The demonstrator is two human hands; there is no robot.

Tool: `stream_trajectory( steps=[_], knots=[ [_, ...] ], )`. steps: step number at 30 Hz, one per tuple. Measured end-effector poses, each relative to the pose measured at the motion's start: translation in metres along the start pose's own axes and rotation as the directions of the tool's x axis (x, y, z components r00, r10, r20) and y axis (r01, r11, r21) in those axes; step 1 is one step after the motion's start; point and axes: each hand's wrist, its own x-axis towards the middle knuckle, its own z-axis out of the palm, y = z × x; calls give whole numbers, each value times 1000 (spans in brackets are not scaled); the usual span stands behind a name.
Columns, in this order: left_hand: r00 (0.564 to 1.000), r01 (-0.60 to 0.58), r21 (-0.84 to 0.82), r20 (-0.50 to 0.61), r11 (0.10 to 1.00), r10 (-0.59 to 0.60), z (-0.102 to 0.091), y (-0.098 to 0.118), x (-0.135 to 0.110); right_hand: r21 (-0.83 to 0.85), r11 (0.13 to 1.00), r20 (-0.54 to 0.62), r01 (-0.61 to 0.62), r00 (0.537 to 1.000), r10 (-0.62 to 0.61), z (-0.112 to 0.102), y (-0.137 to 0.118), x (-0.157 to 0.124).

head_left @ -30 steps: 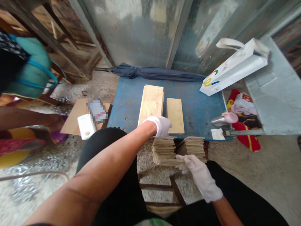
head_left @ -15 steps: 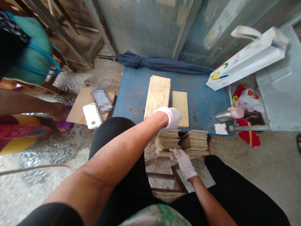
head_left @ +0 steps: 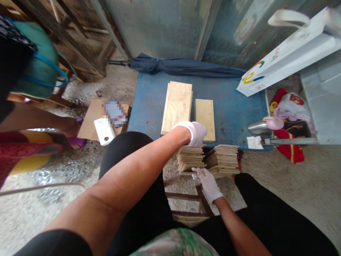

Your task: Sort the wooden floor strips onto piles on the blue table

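Two rows of thin wooden boards stand on edge at the front side of the blue table, a left row (head_left: 190, 159) and a right row (head_left: 223, 159). My left hand (head_left: 197, 133), in a white glove, bends down at the far end of the left row; its fingers are hidden from view. My right hand (head_left: 209, 183), gloved too, has its fingers stretched out against the near end of the left row. Beyond my left hand, a larger flat stack of boards (head_left: 178, 105) and a smaller one (head_left: 205, 119) lie on the table.
A folded umbrella (head_left: 186, 68) lies along the back of the blue table (head_left: 229, 117). To the right are a white paper bag (head_left: 287, 53) and a metal cup (head_left: 258, 127). On the left, a white device (head_left: 103, 131) rests on cardboard (head_left: 90, 121), near another person's foot (head_left: 76, 140).
The camera view has shifted slightly, so the bag and cup appear farther right. Both hands stay at nearly the same places by the left row of boards.
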Motion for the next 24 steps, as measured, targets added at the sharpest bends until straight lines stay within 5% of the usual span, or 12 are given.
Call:
stream_trajectory(
  steps=[5, 11, 19, 24],
  knots=[
    [999, -13, 56, 33, 998, 11, -3, 2, -2, -57, 998, -66, -1, 998, -3, -7, 11, 7],
    [1000, -16, 66, 21, 998, 15, -1, -2, 0, -371, 915, -220, 157, 943, -251, -6, 1, -6],
    [996, 64, 18, -62, 998, -63, -5, -5, -8, -456, 868, -391, 199, 831, -396, -9, -77, 6],
    [988, 137, -13, -69, 990, -138, -8, -9, -16, -730, 682, -438, -41, 794, -422, -3, -138, 48]
  ],
)
